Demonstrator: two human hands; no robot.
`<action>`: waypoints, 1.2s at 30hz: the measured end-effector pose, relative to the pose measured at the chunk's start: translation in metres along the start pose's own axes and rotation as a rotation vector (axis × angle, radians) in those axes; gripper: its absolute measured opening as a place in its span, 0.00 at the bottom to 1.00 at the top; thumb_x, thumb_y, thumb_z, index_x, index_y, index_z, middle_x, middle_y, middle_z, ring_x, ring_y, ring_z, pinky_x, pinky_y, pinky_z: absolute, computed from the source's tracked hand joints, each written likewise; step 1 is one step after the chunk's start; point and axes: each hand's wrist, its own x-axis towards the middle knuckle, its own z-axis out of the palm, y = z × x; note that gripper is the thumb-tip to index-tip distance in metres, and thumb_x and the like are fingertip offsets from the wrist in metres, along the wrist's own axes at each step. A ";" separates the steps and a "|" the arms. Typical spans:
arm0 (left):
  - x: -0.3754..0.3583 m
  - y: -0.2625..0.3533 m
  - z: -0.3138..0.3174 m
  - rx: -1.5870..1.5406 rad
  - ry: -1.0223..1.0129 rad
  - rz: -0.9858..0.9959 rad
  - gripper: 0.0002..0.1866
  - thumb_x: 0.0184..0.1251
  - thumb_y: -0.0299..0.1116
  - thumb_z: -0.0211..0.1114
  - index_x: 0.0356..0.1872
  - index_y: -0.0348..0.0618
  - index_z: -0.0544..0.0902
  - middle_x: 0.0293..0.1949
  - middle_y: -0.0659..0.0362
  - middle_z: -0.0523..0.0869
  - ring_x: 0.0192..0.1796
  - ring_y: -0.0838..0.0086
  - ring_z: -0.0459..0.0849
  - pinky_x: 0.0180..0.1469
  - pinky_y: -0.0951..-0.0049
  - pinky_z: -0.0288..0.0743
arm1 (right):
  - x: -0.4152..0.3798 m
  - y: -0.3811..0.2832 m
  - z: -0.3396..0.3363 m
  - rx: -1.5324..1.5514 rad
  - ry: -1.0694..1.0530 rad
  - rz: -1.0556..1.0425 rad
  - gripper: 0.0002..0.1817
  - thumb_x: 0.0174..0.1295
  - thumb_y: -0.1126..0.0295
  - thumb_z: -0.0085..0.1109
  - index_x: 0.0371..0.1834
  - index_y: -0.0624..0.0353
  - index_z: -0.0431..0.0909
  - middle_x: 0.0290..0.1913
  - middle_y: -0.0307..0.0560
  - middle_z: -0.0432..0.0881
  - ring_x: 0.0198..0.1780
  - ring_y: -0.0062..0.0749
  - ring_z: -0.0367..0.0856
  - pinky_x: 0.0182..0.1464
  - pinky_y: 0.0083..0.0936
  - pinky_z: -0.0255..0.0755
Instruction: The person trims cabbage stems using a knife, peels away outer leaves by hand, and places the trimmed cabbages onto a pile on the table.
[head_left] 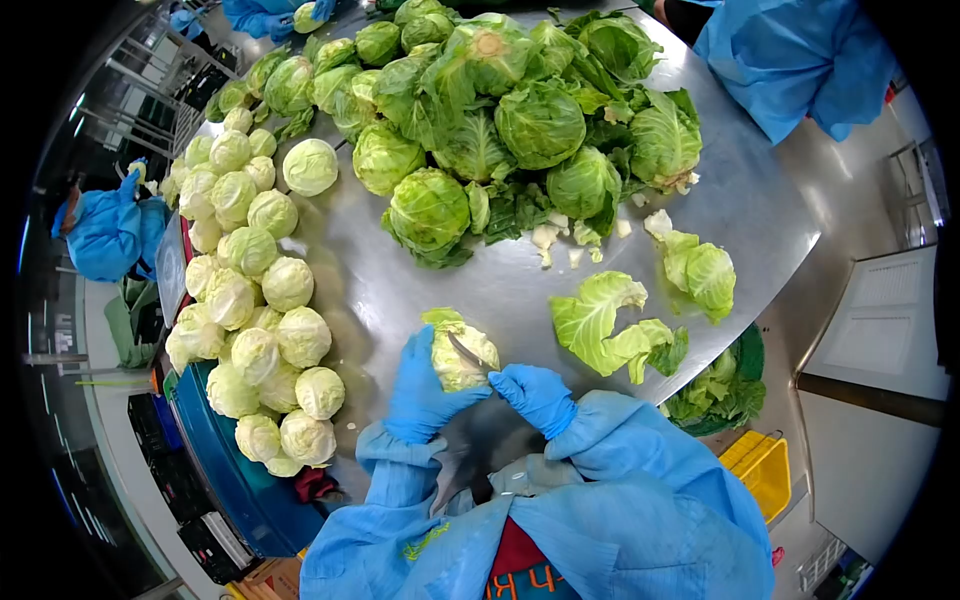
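A gloved worker trims a cabbage (458, 352) at the near edge of a steel table (760, 215), at six o'clock in the head view. The left hand (420, 385) cups the head from its nine o'clock side, fingers curled around the lower leaves and clamped on it. The right hand (535, 395), at the cabbage's four o'clock, is closed around the handle of a knife (466, 352), whose blade lies across the top of the head.

Judging by its tight, pale leaves, the cabbage looks dense and fairly heavy for its size, firm at the core yet loose and tearable in its outer wraps. Its rounded, waxy surface seems likely to roll or slip under a wet glove, so a wide cupped grip low on the body, away from the blade, appears the safest hold.

Cut outer leaves (610, 325) lie just beside the hands at three o'clock. A mound of untrimmed green heads (520, 110) fills the table at twelve o'clock, well apart from the worker. Trimmed pale heads (250, 320) line the rim from nine to eleven o'clock. A green bin (752, 352) of scraps sits below the table edge at four o'clock, with a yellow crate (760, 465) near it. Other blue-clad people (790, 60) work at the far side.
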 end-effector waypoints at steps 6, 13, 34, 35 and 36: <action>-0.001 0.000 0.009 -0.014 0.084 -0.039 0.56 0.33 0.51 0.84 0.64 0.31 0.66 0.56 0.44 0.75 0.57 0.54 0.76 0.59 0.58 0.73 | 0.021 0.000 -0.008 -0.166 -0.055 0.032 0.31 0.69 0.40 0.43 0.24 0.54 0.81 0.25 0.50 0.81 0.30 0.49 0.81 0.37 0.40 0.73; -0.002 0.038 0.029 0.429 0.156 -0.142 0.57 0.33 0.53 0.84 0.65 0.33 0.65 0.54 0.43 0.75 0.52 0.49 0.78 0.53 0.54 0.75 | 0.046 0.004 -0.015 -0.233 -0.076 0.158 0.34 0.69 0.37 0.40 0.26 0.56 0.81 0.23 0.54 0.80 0.29 0.51 0.81 0.37 0.42 0.74; -0.038 -0.028 -0.011 -0.738 0.082 -0.109 0.59 0.34 0.42 0.87 0.70 0.39 0.59 0.65 0.50 0.69 0.66 0.61 0.70 0.68 0.60 0.66 | 0.085 0.041 -0.046 -0.202 0.133 0.201 0.16 0.59 0.55 0.58 0.43 0.54 0.80 0.34 0.54 0.84 0.37 0.49 0.83 0.42 0.37 0.75; -0.043 -0.038 -0.011 -0.733 0.112 -0.098 0.60 0.33 0.42 0.87 0.70 0.39 0.59 0.65 0.50 0.69 0.66 0.61 0.70 0.69 0.59 0.65 | 0.079 0.053 -0.058 -0.292 0.197 0.197 0.16 0.59 0.55 0.60 0.42 0.54 0.81 0.33 0.53 0.85 0.36 0.46 0.84 0.42 0.35 0.76; -0.048 -0.049 -0.009 -0.728 0.141 -0.086 0.60 0.33 0.42 0.87 0.70 0.39 0.58 0.66 0.50 0.68 0.67 0.61 0.70 0.70 0.59 0.64 | 0.073 0.072 -0.071 -0.197 0.263 0.185 0.15 0.57 0.57 0.62 0.43 0.54 0.82 0.32 0.52 0.85 0.34 0.44 0.84 0.42 0.35 0.76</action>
